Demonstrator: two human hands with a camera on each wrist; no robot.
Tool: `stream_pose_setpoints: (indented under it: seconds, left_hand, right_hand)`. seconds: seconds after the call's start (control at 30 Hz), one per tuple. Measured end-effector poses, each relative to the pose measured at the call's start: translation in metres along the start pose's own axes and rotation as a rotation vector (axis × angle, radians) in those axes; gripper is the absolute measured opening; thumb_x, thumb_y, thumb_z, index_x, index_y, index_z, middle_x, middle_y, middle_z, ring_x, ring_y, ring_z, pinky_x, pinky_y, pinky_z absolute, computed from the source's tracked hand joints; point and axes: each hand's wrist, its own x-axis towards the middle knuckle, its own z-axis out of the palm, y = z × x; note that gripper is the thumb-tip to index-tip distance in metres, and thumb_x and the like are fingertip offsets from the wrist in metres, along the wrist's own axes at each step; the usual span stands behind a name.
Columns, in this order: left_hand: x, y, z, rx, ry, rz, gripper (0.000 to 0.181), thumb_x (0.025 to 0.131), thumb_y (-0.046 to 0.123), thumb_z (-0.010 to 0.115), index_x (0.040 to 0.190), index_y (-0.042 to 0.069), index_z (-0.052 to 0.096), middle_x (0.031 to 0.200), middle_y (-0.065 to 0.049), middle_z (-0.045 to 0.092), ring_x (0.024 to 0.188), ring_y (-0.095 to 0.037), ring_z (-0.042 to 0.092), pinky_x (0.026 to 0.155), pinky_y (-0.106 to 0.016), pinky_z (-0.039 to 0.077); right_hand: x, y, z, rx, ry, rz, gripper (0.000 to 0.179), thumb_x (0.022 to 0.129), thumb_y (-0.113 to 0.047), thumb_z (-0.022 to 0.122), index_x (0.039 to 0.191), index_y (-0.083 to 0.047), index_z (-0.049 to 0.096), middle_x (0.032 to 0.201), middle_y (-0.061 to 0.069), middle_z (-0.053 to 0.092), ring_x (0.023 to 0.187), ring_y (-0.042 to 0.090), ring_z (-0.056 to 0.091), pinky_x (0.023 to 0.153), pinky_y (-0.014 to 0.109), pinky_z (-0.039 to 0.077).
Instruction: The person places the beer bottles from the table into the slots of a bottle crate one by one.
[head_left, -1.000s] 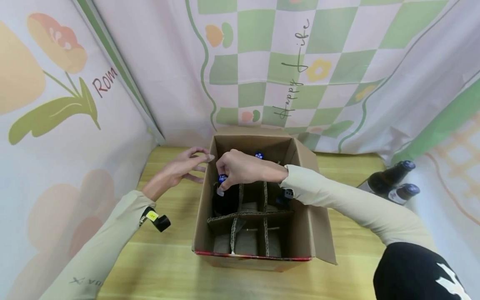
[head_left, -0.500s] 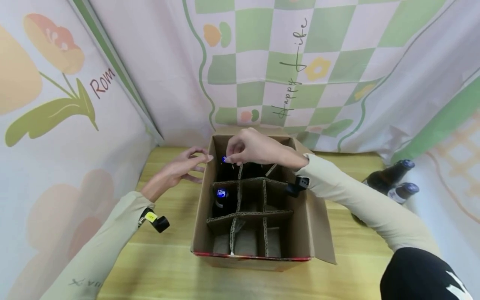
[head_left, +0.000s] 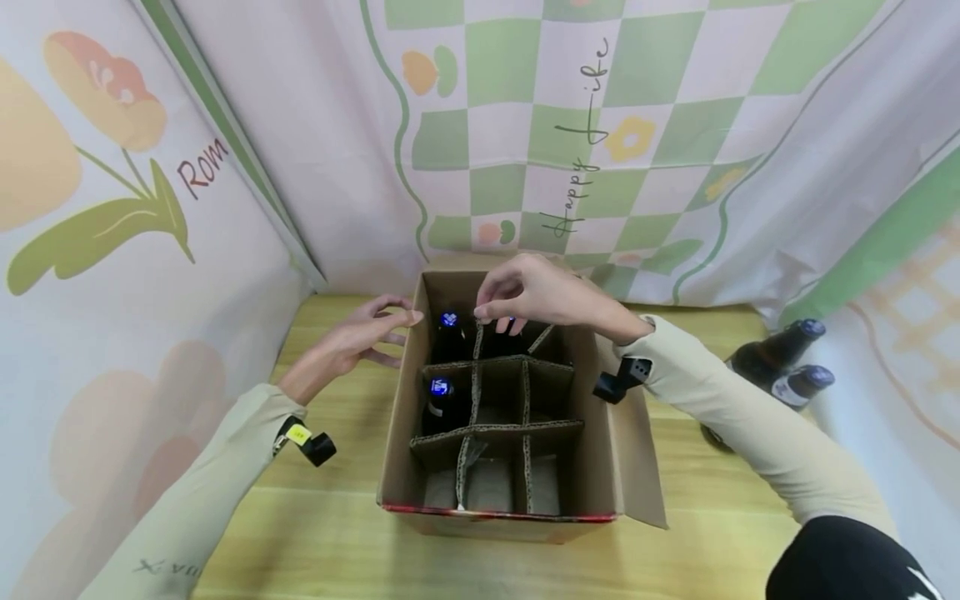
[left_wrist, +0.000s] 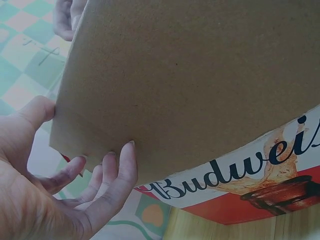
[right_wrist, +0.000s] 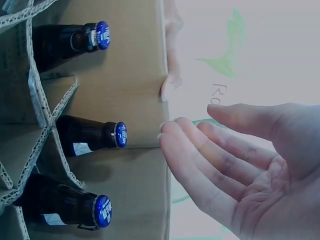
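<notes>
A cardboard box point(head_left: 510, 527) with card dividers stands upright, flaps folded out. Dark beer bottles with blue caps are inside: one bottle point(head_left: 442, 408) in the middle-row left compartment, another bottle point(head_left: 450, 337) behind it, and a third bottle point(right_wrist: 87, 134) in the back middle one. My right hand point(head_left: 536, 292) hovers over the back row, partly hiding the third bottle's cap. Its fingers and thumb stand apart around nothing in the right wrist view. My left hand point(left_wrist: 65, 185) rests against the left side flap point(left_wrist: 175, 85), thumb at the flap's edge, fingers loosely bent and touching its outer face.
Two more blue-capped bottles, a nearer bottle point(head_left: 806, 385) and a farther bottle point(head_left: 776, 350), stand on the wooden table point(head_left: 300, 517) right of the box. A right flap point(head_left: 637, 467) juts outward. A patterned curtain point(head_left: 600, 150) hangs close behind.
My right hand has left the cap of the middle-row bottle, passed over the back left cap and moved right to the back middle. My left hand has stayed at the box's left side.
</notes>
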Motion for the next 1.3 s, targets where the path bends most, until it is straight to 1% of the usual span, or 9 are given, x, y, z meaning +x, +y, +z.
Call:
stream_pose_setpoints:
  seconds: [0.2, 0.43, 0.6, 0.73, 0.93, 1.0, 1.13, 1.2, 1.3]
  left_hand:
    - [0.000, 0.002, 0.002, 0.009, -0.001, 0.006, 0.061, 0.099, 0.031, 0.069, 0.150, 0.010, 0.042, 0.151, -0.020, 0.047, 0.126, -0.037, 0.055, 0.082, -0.040, 0.067]
    - [0.000, 0.002, 0.003, 0.014, -0.007, 0.009, 0.063, 0.100, 0.032, 0.068, 0.152, 0.010, 0.040, 0.153, -0.020, 0.045, 0.127, -0.036, 0.054, 0.082, -0.040, 0.067]
    - [0.000, 0.002, 0.004, 0.014, -0.007, 0.011, 0.063, 0.101, 0.032, 0.067, 0.153, 0.010, 0.039, 0.155, -0.021, 0.043, 0.130, -0.038, 0.053, 0.083, -0.040, 0.067]
    - [-0.001, 0.002, 0.003, 0.019, -0.003, 0.016, 0.063, 0.101, 0.032, 0.067, 0.153, 0.010, 0.039, 0.156, -0.021, 0.042, 0.134, -0.041, 0.051, 0.085, -0.041, 0.066]
    - [-0.001, 0.004, 0.004, 0.018, -0.008, 0.018, 0.061, 0.101, 0.033, 0.067, 0.151, 0.011, 0.040, 0.154, -0.020, 0.043, 0.135, -0.042, 0.050, 0.085, -0.042, 0.066]
    - [-0.001, 0.004, 0.004, 0.016, -0.006, 0.018, 0.061, 0.101, 0.033, 0.066, 0.152, 0.011, 0.039, 0.155, -0.020, 0.043, 0.134, -0.042, 0.050, 0.084, -0.041, 0.066]
    - [-0.004, 0.002, 0.002, 0.010, -0.004, 0.004, 0.062, 0.102, 0.032, 0.065, 0.153, 0.010, 0.038, 0.157, -0.020, 0.041, 0.134, -0.040, 0.049, 0.081, -0.037, 0.067]
    - [-0.005, 0.000, 0.002, 0.008, -0.008, 0.001, 0.063, 0.102, 0.033, 0.065, 0.153, 0.010, 0.037, 0.158, -0.020, 0.041, 0.135, -0.040, 0.049, 0.081, -0.037, 0.067]
    - [-0.004, 0.000, 0.003, 0.003, -0.011, 0.000, 0.063, 0.102, 0.033, 0.066, 0.153, 0.010, 0.037, 0.158, -0.020, 0.041, 0.137, -0.042, 0.047, 0.082, -0.038, 0.067]
  right_hand:
    - [-0.011, 0.003, -0.008, 0.082, 0.074, 0.004, 0.015, 0.100, -0.010, 0.071, 0.108, 0.002, 0.073, 0.096, 0.019, 0.077, 0.079, 0.036, 0.075, 0.066, 0.040, 0.067]
    - [-0.023, 0.014, -0.018, 0.101, 0.111, 0.022, 0.015, 0.101, -0.009, 0.069, 0.109, 0.003, 0.071, 0.097, 0.022, 0.077, 0.079, 0.038, 0.075, 0.065, 0.038, 0.067]
    - [-0.032, 0.023, -0.026, 0.107, 0.150, 0.031, 0.017, 0.101, -0.008, 0.069, 0.110, 0.007, 0.071, 0.098, 0.024, 0.076, 0.076, 0.031, 0.075, 0.067, 0.042, 0.067]
    - [-0.041, 0.030, -0.034, 0.108, 0.185, 0.034, 0.021, 0.101, -0.007, 0.068, 0.113, 0.010, 0.068, 0.098, 0.024, 0.076, 0.073, 0.023, 0.075, 0.066, 0.040, 0.067]
    - [-0.061, 0.044, -0.046, 0.098, 0.268, 0.056, 0.022, 0.101, -0.007, 0.067, 0.116, 0.010, 0.068, 0.097, 0.023, 0.077, 0.073, 0.027, 0.075, 0.065, 0.036, 0.067]
    - [-0.065, 0.048, -0.048, 0.105, 0.271, 0.055, 0.023, 0.102, -0.006, 0.066, 0.117, 0.011, 0.068, 0.099, 0.025, 0.076, 0.074, 0.027, 0.075, 0.065, 0.036, 0.067]
    - [-0.073, 0.058, -0.047, 0.131, 0.281, 0.068, 0.023, 0.102, -0.004, 0.065, 0.118, 0.012, 0.067, 0.102, 0.028, 0.075, 0.074, 0.022, 0.075, 0.067, 0.036, 0.067]
    - [-0.077, 0.062, -0.047, 0.132, 0.308, 0.077, 0.023, 0.102, -0.004, 0.064, 0.118, 0.012, 0.067, 0.102, 0.029, 0.075, 0.074, 0.019, 0.076, 0.067, 0.035, 0.067]
    - [-0.086, 0.068, -0.048, 0.084, 0.366, 0.099, 0.022, 0.102, -0.006, 0.066, 0.117, 0.009, 0.069, 0.102, 0.026, 0.076, 0.074, 0.016, 0.074, 0.067, 0.034, 0.067]
